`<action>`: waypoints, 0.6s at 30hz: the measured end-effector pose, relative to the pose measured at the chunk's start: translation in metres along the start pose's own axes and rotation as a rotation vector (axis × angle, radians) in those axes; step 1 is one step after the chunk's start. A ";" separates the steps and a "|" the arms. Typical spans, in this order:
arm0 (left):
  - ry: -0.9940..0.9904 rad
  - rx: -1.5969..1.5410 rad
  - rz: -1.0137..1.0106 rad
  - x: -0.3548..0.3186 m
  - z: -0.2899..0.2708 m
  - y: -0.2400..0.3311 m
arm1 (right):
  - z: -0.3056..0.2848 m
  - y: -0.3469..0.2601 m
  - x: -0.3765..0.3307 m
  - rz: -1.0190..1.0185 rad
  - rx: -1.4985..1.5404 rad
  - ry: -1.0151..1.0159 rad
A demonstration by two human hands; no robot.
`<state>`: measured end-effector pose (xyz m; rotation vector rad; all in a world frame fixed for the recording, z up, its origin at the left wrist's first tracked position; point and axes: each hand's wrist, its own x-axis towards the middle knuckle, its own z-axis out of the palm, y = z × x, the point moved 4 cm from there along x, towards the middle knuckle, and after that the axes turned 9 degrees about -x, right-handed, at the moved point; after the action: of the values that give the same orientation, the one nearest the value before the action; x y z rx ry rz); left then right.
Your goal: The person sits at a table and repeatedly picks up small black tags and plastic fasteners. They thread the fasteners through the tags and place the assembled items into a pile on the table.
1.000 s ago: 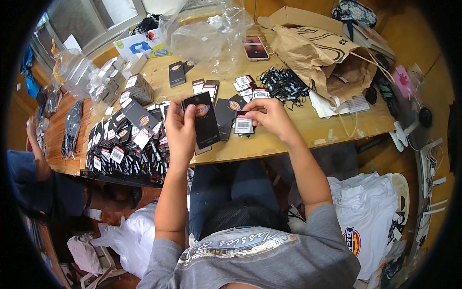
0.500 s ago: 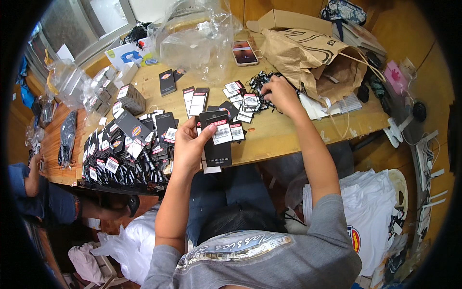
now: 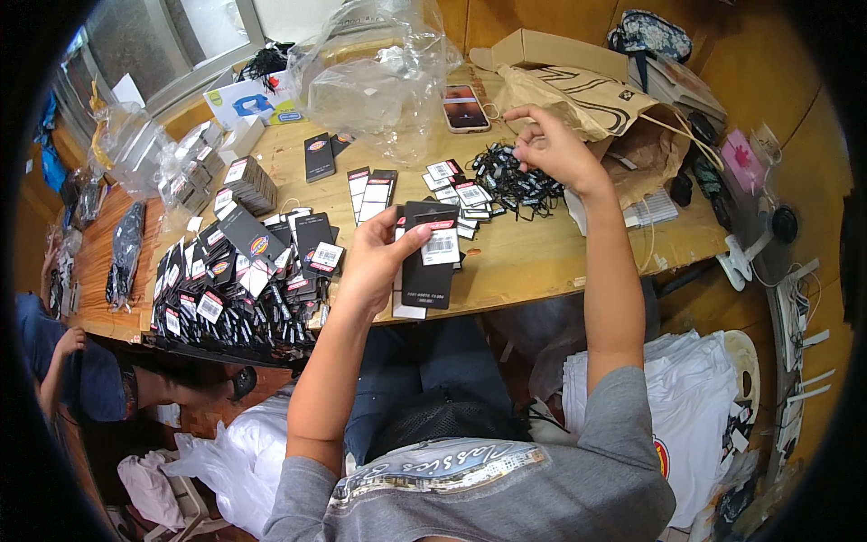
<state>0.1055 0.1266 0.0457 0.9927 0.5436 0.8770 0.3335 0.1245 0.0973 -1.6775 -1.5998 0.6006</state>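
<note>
A black hang tag (image 3: 429,256) with a white barcode label is gripped upright by the left hand (image 3: 375,262) above the wooden table (image 3: 533,262) edge. Black loops (image 3: 510,178) are pinched by the right hand (image 3: 551,144) fingers. Stacked black tags (image 3: 235,280) lie left.

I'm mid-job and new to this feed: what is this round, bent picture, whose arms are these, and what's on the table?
No machine here: the view comes from a fisheye camera on a person's head, looking down, so edges bend. Both forearms are that person's own. The left hand holds a black hang tag with a white sticker. The right hand reaches over a pile of black loop fasteners. The wooden table also holds rows of finished tags, a phone, clear plastic bags and a brown paper bag.
</note>
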 end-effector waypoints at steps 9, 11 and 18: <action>-0.083 0.034 -0.068 0.025 0.020 -0.007 | -0.004 -0.007 -0.006 -0.130 -0.415 0.099; -0.102 0.153 -0.049 0.034 0.024 -0.011 | -0.004 -0.007 -0.007 -0.074 -0.264 0.063; -0.282 0.239 -0.046 0.054 0.050 -0.013 | 0.004 -0.028 -0.017 -0.214 -0.035 -0.047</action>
<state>0.1774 0.1434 0.0565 1.2926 0.4338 0.6260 0.3103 0.1079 0.1139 -1.5009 -1.8051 0.5086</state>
